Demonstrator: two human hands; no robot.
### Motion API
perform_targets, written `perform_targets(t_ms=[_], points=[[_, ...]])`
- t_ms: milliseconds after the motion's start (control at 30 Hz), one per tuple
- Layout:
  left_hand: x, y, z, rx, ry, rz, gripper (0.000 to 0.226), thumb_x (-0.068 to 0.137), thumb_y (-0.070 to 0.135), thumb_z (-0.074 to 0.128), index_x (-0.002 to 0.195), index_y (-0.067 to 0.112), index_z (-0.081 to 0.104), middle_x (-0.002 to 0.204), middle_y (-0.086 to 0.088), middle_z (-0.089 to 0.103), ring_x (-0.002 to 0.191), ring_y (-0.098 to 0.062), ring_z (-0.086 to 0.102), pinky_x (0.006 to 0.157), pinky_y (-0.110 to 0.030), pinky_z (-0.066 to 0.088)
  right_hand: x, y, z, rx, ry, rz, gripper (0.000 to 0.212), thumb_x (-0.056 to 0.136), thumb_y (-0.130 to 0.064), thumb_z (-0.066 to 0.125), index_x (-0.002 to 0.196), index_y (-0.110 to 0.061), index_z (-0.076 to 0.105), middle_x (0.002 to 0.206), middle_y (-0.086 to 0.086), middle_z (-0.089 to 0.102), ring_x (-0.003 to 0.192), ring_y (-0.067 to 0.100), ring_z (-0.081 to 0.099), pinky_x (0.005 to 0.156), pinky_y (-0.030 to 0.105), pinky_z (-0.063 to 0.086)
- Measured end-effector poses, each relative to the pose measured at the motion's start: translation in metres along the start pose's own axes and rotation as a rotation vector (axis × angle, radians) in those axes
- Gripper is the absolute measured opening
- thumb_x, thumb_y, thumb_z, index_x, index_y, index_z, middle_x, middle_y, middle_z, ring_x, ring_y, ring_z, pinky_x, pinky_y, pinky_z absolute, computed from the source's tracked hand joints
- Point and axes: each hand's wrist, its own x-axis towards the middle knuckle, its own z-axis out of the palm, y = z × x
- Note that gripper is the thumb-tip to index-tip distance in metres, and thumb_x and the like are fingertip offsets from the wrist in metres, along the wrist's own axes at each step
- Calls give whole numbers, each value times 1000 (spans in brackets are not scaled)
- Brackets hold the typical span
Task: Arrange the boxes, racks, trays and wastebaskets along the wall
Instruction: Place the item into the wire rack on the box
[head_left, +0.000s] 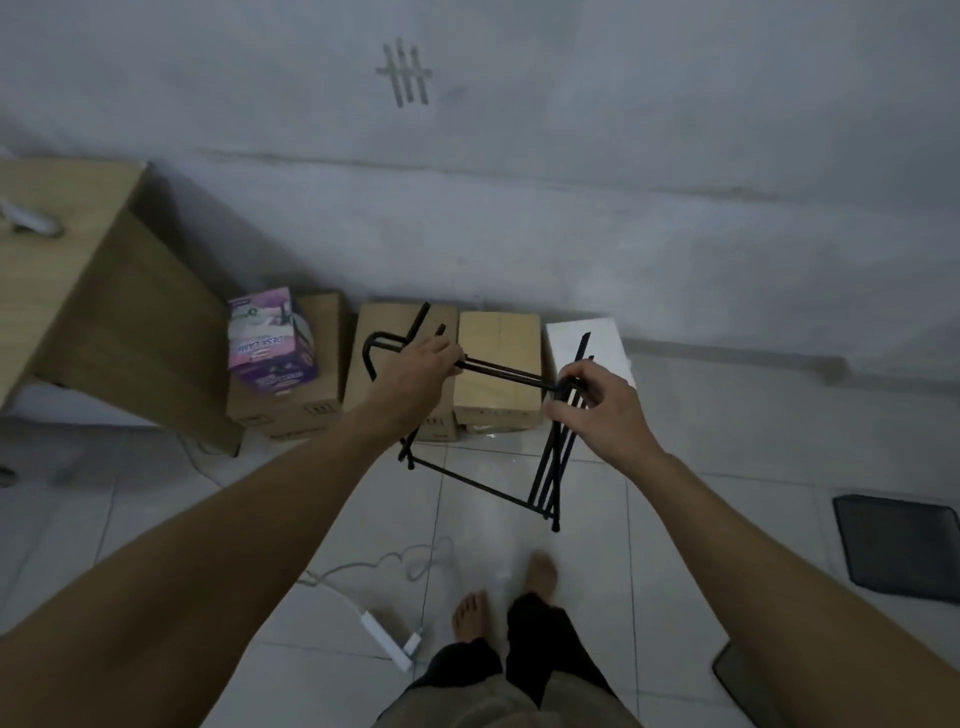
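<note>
Holding the black metal tube rack off the floor between both hands, I am carrying it in front of the row of boxes at the foot of the grey wall. My left hand is clenching the top bar near its bent end, and my right hand is grasping the other end where the bar turns down into the slatted side, fingers curled round the tubing; gripping both ends is, I judge, keeping the light frame level and stopping it swinging. The rack is hanging tilted, its feet above the pale tiled floor, just before the boxes. Those boxes are already sitting along the wall: a brown cardboard box carrying a purple printed carton, a second brown cardboard box partly behind my left hand, a lighter tan box, and a white box behind the rack's side. On the purple carton I am reading, upside down, what looks like "DESK LAMP"; the smaller print is too blurred. A dark mesh tray is lying on the floor well to the right, so I judge it is not yet placed. A wooden counter is standing at the left, and a white cable with its adapter is trailing near my bare feet, something to step around.
</note>
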Motion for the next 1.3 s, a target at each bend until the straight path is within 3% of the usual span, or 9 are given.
perform_targets(t_ms=[67, 200, 367, 467, 533, 667, 833, 1067, 1300], points=[[6, -15, 1, 6, -21, -45, 16, 99, 18, 50, 109, 13, 62, 104, -1, 59, 98, -20, 54, 70, -28, 40, 23, -3, 8, -26, -46, -9, 28, 64, -36, 75, 89, -31, 64, 91, -6, 67, 88, 21, 63, 82, 37, 56], [19, -49, 2, 32, -27, -131, 13, 98, 21, 51, 104, 14, 61, 97, -3, 59, 91, -22, 53, 75, -38, 49, 74, -11, 26, -82, -126, -18, 28, 71, -18, 75, 92, -33, 64, 89, -6, 64, 77, 6, 59, 71, 18, 49], [42, -84, -7, 87, 9, -247, 14, 99, 22, 51, 104, 15, 61, 97, -2, 59, 92, -20, 54, 73, -33, 47, 148, -20, 52, -153, -229, -84, 29, 78, -14, 72, 104, -27, 68, 99, -3, 69, 92, 13, 66, 87, 35, 58], [47, -107, -13, 114, 31, -346, 13, 99, 21, 51, 104, 14, 61, 98, -4, 60, 93, -22, 55, 72, -36, 49, 186, -35, 74, -218, -277, -141, 30, 84, -11, 68, 112, -24, 69, 104, -6, 68, 94, 10, 65, 86, 27, 57], [45, -121, -18, 134, 29, -418, 13, 99, 22, 51, 106, 15, 60, 101, -3, 60, 96, -22, 55, 72, -36, 50, 206, -49, 90, -271, -309, -200, 30, 88, -9, 65, 113, -24, 68, 100, -7, 66, 89, 9, 64, 81, 20, 55], [35, -151, -30, 137, 35, -595, 20, 96, 12, 50, 114, 15, 58, 110, -3, 60, 103, -22, 56, 70, -31, 48, 242, -80, 131, -358, -343, -346, 33, 89, -3, 59, 119, -16, 68, 85, 1, 67, 66, 9, 60, 73, 33, 58], [14, -206, -39, 154, -3, -714, 31, 92, 7, 56, 122, 14, 54, 114, -5, 60, 105, -24, 55, 72, -31, 47, 282, -119, 199, -458, -397, -459, 39, 89, 0, 53, 123, -15, 66, 93, 2, 68, 75, 13, 59, 67, 17, 43], [-32, -301, -52, 70, -22, -854, 31, 88, 6, 58, 118, 11, 50, 116, -10, 58, 105, -26, 54, 80, -38, 47, 322, -175, 310, -523, -442, -483, 31, 90, -4, 53, 115, -14, 69, 98, 4, 71, 82, 15, 61, 83, 26, 52], [-86, -385, -58, 45, 39, -958, 33, 80, -8, 58, 110, 7, 58, 101, -13, 62, 92, -30, 57, 68, -33, 37, 371, -205, 400, -526, -413, -421, 37, 87, -2, 57, 118, -17, 70, 106, 7, 73, 93, 23, 67, 88, 31, 55]])
